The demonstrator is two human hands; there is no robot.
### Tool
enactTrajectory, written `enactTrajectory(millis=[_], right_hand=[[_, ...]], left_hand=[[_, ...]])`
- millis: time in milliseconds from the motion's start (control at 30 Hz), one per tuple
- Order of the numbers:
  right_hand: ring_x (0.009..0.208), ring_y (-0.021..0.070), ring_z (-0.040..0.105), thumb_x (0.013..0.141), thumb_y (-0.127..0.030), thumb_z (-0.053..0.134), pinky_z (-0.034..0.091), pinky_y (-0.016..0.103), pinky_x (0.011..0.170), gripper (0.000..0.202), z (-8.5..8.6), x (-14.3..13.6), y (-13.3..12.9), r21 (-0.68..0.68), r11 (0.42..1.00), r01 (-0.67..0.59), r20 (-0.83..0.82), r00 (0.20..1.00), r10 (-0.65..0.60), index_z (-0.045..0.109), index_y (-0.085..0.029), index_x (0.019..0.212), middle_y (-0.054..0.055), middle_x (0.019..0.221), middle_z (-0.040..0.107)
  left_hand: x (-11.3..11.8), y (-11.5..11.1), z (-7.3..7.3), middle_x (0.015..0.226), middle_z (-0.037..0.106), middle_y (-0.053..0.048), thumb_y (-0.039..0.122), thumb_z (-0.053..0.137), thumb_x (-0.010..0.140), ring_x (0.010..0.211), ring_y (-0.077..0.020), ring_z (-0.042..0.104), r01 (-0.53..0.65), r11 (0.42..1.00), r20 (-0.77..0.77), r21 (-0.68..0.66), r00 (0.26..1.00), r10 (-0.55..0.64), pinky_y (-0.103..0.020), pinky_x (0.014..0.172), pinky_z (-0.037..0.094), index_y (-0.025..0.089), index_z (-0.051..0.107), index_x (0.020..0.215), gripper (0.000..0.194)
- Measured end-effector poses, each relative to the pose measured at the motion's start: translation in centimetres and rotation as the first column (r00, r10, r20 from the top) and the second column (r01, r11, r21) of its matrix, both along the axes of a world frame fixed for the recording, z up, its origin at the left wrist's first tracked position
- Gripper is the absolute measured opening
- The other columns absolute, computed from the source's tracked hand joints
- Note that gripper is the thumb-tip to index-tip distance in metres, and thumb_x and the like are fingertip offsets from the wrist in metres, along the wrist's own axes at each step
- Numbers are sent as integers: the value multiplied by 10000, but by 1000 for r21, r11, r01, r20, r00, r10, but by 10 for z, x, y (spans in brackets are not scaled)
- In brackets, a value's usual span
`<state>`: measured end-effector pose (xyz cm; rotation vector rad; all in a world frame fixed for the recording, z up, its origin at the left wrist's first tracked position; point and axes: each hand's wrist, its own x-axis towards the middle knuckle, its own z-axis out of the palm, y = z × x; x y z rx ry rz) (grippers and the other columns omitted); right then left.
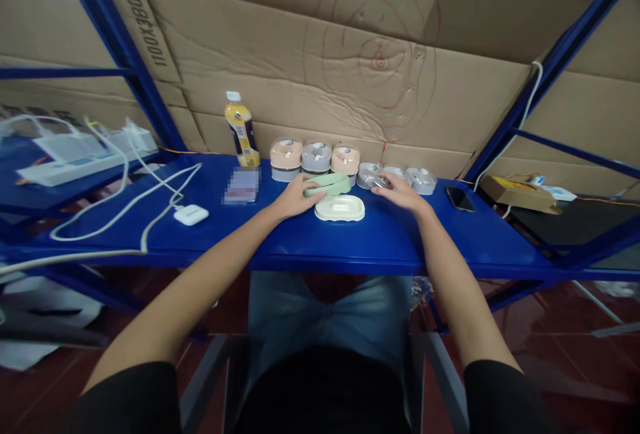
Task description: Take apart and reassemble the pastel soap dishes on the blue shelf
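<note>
My left hand (296, 198) is closed on a light green oval plastic piece (336, 185), fingers at its left end. A cream oval tray (340, 208) with a raised middle lies on the table just in front of the green piece. On the right, my right hand (403, 192) has its fingers and thumb around a small clear plastic container (370, 175), leftmost in a short row. Beside it stand another clear container (398, 173), partly behind my fingers, and a third clear container (421, 181).
Behind my hands stand stacked boxes: a pink-lidded box (287, 159), a grey-lidded box (316, 157) and another pink-lidded box (345, 159). A yellow bottle (243, 131), a blurred flat object (243, 185), a white charger (191, 215) with cables and a phone (459, 199) lie on the blue table (340, 247).
</note>
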<state>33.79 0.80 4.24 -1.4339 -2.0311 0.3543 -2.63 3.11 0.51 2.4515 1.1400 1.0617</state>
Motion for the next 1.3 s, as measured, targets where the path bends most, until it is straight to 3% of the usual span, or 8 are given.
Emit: enactTrajectory(millis=[100, 233, 400, 567, 833, 1033, 1133, 1300], right_hand=[[1235, 408, 734, 823, -645, 851, 566, 654, 1137, 766, 2, -1, -3, -51, 998, 26, -8, 1000, -26, 698, -246, 1459, 158, 1410, 758], [1238, 406, 728, 796, -656, 859, 574, 648, 1127, 805, 3, -7, -5, -9, 1000, -4, -67, 998, 3, 699, -242, 1468, 157, 1418, 750], [1368, 387, 675, 728, -666, 923, 565, 574, 1161, 914, 5, -31, -12, 126, 962, -242, -74, 965, 252, 693, -256, 1513, 142, 1529, 694], [1302, 375, 701, 706, -674, 951, 543, 570, 1177, 920, 2, -63, -16, 123, 906, -405, 77, 914, 399, 725, -249, 1491, 142, 1405, 741], [1253, 369, 704, 738, -655, 942, 551, 583, 1159, 883, 0, -69, -16, 79, 908, -411, 109, 909, 402, 713, -296, 1511, 115, 1330, 737], [1214, 358, 714, 749, -624, 955, 560, 595, 1145, 871, -3, -70, -19, 33, 919, -392, 108, 916, 387, 715, -276, 1511, 112, 1288, 732], [1242, 363, 708, 756, -617, 950, 555, 597, 1156, 956, -4, -66, -21, 3, 919, -395, 114, 913, 392, 651, -248, 1586, 128, 1314, 733], [1408, 391, 651, 676, -574, 998, 504, 613, 1235, 1099, -5, -57, -21, -47, 902, -430, 95, 897, 432, 572, -288, 1647, 126, 1537, 688]], left_hand=[[-5, 5, -1, 1214, 666, -144, 676, 649, 947, 1297, -387, 652, -38, 999, -33, -26, 999, 37, -603, 1206, 513, 188, 833, 1089, 541], [2, -4, 1, 1293, 692, -165, 678, 685, 933, 1327, -393, 657, 41, 999, -7, -19, 999, -42, -606, 1210, 503, 183, 780, 1219, 580], [21, -21, 3, 1546, 634, -221, 662, 891, 767, 1422, -436, 632, 145, 988, 62, -56, 988, -141, -611, 1198, 516, 185, 547, 1520, 956], [32, -24, -1, 1472, 687, -240, 586, 975, 673, 1387, -452, 674, 235, 964, 116, -123, 968, -222, -628, 1165, 538, 174, 395, 1628, 1191], [36, -26, -4, 1674, 522, -253, 544, 994, 654, 1520, -492, 556, 241, 967, 62, -78, 970, -237, -651, 1240, 473, 205, 363, 1679, 1251], [38, -26, -8, 1707, 476, -254, 564, 994, 663, 1556, -489, 512, 251, 966, 29, -59, 968, -249, -650, 1271, 444, 198, 377, 1672, 1238], [36, -22, -9, 1655, 537, -244, 557, 998, 662, 1523, -476, 548, 262, 964, 15, -48, 965, -262, -647, 1261, 453, 192, 446, 1620, 1164], [32, -22, -7, 1548, 639, -200, 591, 971, 700, 1445, -439, 623, 268, 963, 9, -41, 963, -268, -635, 1220, 493, 216, 525, 1546, 1027]])
